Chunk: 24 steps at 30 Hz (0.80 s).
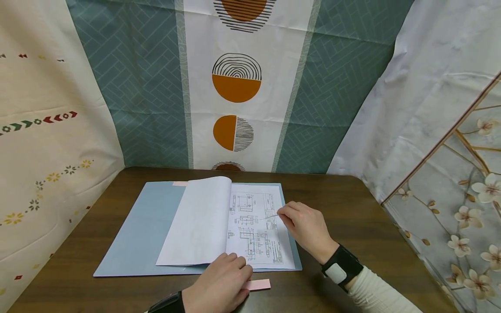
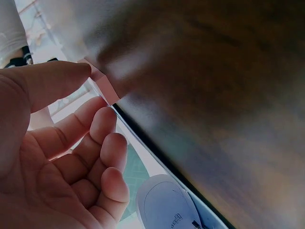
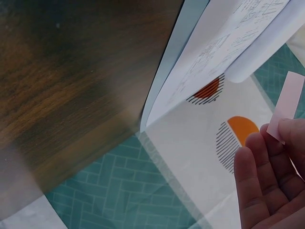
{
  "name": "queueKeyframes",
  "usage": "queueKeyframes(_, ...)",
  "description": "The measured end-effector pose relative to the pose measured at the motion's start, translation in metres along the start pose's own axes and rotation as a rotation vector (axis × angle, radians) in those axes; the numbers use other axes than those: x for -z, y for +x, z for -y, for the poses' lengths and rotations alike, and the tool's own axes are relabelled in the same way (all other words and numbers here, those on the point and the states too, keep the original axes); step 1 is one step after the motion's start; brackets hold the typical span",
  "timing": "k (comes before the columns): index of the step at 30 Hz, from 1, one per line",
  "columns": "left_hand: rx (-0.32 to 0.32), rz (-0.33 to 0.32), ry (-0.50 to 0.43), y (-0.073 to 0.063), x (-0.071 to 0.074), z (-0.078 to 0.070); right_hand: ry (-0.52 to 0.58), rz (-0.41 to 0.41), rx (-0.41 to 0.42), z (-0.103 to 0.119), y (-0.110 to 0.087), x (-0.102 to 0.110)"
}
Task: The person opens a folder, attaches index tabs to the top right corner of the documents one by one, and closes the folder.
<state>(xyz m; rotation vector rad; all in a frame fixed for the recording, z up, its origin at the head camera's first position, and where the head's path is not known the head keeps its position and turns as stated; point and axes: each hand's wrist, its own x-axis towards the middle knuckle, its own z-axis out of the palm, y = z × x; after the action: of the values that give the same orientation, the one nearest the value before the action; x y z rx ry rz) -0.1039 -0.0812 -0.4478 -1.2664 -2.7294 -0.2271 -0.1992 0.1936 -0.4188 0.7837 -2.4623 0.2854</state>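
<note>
My right hand (image 1: pixel 307 226) pinches a narrow pink sticky note (image 3: pixel 288 98) between thumb and fingertips. In the head view that note appears edge-on over the right side of a page of line drawings (image 1: pixel 256 226). The page lies in an opened light-blue folder (image 1: pixel 137 234), with blank white sheets (image 1: pixel 197 221) turned over to the left. Just below the folder's front edge, my left hand (image 1: pixel 223 280) holds a small pink sticky-note pad (image 1: pixel 260 284) on the table. The left wrist view has the thumb and index finger at either side of this pad (image 2: pixel 106 88).
Another pink strip (image 1: pixel 180 184) shows at the folder's top edge, left of the turned sheets. The dark wooden table (image 1: pixel 336 195) carries everything. Patterned cloths (image 1: pixel 152 87) hang behind and at both sides. Each wrist wears a black band (image 1: pixel 342 265).
</note>
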Motion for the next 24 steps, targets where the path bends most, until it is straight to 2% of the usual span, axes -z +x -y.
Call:
queueKeyframes(6,0.028,0.025,-0.046,0.003,0.003,0.001,-0.002,0.004,-0.003,-0.001,-0.001,0.000)
queueKeyframes(9,0.050,0.008,-0.054,0.007,0.007,0.002,-0.002,0.004,-0.004,-0.002,-0.002,0.000)
queueKeyframes(15,0.070,-0.077,0.084,0.018,0.018,0.013,-0.003,0.005,-0.004,-0.005,-0.002,-0.001)
queueKeyframes(19,0.103,-0.077,0.117,0.028,0.023,0.023,-0.004,0.004,-0.006,-0.008,-0.003,-0.003)
queueKeyframes(24,0.158,-0.055,0.113,0.036,0.020,0.033,-0.003,0.008,-0.016,-0.010,-0.004,-0.004)
